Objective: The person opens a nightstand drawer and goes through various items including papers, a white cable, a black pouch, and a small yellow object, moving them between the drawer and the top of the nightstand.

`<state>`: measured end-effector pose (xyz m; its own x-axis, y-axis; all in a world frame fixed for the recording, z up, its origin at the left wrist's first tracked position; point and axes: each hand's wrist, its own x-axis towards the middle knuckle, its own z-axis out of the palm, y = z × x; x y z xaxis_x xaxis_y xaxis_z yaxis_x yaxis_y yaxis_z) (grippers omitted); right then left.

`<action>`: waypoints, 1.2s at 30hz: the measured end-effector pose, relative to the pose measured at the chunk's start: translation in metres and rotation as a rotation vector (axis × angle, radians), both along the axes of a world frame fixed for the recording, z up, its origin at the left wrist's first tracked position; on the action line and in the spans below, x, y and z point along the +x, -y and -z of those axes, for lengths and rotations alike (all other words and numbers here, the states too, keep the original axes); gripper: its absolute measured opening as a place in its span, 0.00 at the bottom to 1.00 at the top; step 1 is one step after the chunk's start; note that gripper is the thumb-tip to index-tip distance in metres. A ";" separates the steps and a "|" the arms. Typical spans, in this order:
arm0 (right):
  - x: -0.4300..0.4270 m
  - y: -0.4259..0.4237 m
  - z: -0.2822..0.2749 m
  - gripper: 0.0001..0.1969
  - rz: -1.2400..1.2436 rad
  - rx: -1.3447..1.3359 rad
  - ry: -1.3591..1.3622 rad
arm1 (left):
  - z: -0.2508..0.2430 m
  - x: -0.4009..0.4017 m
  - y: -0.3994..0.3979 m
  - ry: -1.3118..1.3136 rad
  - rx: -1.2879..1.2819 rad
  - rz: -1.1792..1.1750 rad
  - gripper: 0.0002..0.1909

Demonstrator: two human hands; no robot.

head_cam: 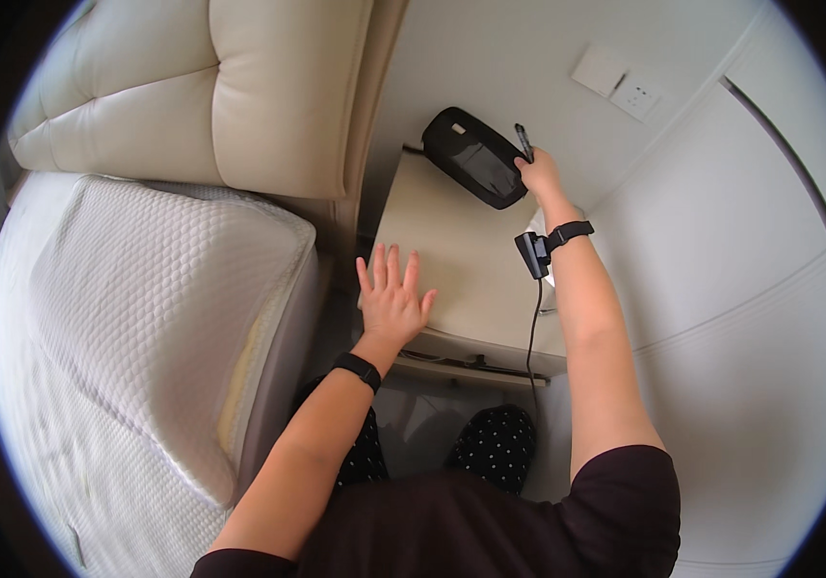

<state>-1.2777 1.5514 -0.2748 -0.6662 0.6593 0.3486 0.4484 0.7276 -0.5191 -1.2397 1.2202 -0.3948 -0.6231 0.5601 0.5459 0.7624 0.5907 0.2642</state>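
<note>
My left hand (392, 303) rests palm down, fingers spread, on the cream top of a nightstand (449, 249); nothing is in it. At the far right corner, my right hand (544, 177) has a dark pen (523, 141) between its fingers, the pen's end pointing up. A black zippered case (474, 159) with a see-through window lies at the back of the nightstand. Its right end meets my right hand; whether the fingers also grip the case is hidden. Below my right wrist hangs a small black device (533, 253) on a strap, with a cable running down.
A white item (550, 278) is partly hidden under my right forearm. The nightstand's drawer (474, 368) stands partly out, with dark objects inside. To the left are a bed with a white textured pillow (167, 303) and padded headboard (283, 94). Wall sockets (635, 97) sit at upper right.
</note>
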 end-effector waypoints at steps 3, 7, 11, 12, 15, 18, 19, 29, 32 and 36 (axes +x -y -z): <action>0.032 -0.005 -0.001 0.14 0.030 -0.342 -0.130 | 0.004 -0.001 0.001 0.002 -0.028 -0.006 0.33; 0.072 0.006 0.000 0.13 -0.020 0.021 -0.065 | 0.001 -0.004 -0.005 0.003 -0.033 0.018 0.33; 0.107 0.055 0.016 0.11 -0.074 0.257 0.092 | 0.005 -0.009 0.002 -0.029 -0.023 0.020 0.34; 0.119 0.049 0.029 0.11 -0.088 0.239 0.082 | 0.004 -0.008 -0.001 -0.043 0.002 0.055 0.35; 0.148 0.053 0.051 0.13 -0.147 0.139 -0.046 | 0.001 -0.006 0.006 -0.030 0.094 0.171 0.36; 0.186 0.085 0.051 0.10 -0.169 0.131 -0.098 | 0.019 0.029 0.027 -0.031 0.147 0.199 0.29; 0.201 0.098 0.049 0.10 -0.174 0.072 0.041 | 0.028 0.041 0.035 0.052 0.129 0.231 0.27; 0.256 0.208 0.157 0.14 -0.322 0.167 0.582 | 0.023 0.077 0.032 -0.024 0.050 0.295 0.25; 0.251 0.207 0.182 0.12 -0.211 0.187 0.529 | 0.016 0.082 0.033 0.027 0.077 0.270 0.23; 0.256 0.216 0.177 0.12 -0.246 0.162 0.512 | 0.021 0.088 0.041 0.051 0.114 0.268 0.21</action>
<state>-1.0220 1.3351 -0.4516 -0.9029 0.4290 0.0252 0.4205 0.8940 -0.1549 -1.1519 1.1794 -0.4157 -0.4899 0.6450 0.5866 0.8711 0.3344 0.3597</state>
